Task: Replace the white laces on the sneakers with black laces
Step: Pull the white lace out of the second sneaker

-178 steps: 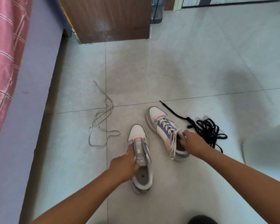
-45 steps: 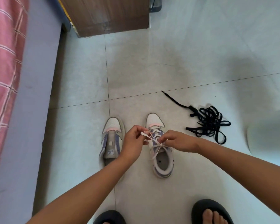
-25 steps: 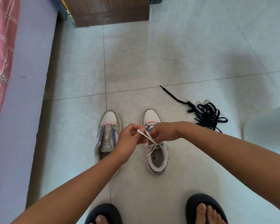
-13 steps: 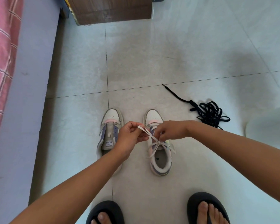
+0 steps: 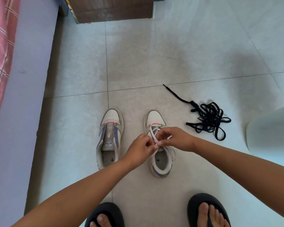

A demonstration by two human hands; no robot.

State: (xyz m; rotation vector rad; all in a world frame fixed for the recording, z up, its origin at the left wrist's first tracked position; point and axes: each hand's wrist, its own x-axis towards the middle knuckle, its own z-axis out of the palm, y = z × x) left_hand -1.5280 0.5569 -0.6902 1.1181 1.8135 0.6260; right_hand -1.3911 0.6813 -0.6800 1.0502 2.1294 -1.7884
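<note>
Nearest the camera, 2 feet in black sandals [image 5: 208, 210] stand on the tiled floor [image 5: 154, 54], and both forearms reach forward over the right-hand sneaker [image 5: 160, 154]. Half a second ago the 2 hands were spread with the white lace [image 5: 154, 136] drawn taut in a wide V between them; now they have closed in together over the tongue, which I take to mean the knot is loosened and the lace is being worked out of the upper eyelets, so removal on this shoe is only starting. The left hand [image 5: 138, 149] has its grip clamped in a pinch on the lace, fingers curled; the right hand [image 5: 174, 139] likewise pinches a strand, with a short lace end poking out beside its fingers. The lower crossings near the toe are still threaded. Just beside it, toward the bed side of the floor, the left-hand sneaker [image 5: 110, 136] has no lace, tongue exposed, ready for new lacing. Farther off, toward the right edge of the floor, the black laces [image 5: 208, 119] lie in a loose tangle, untouched, one end trailing toward the tile seam. A wooden cabinet [image 5: 111, 9] stands at the far edge.
</note>
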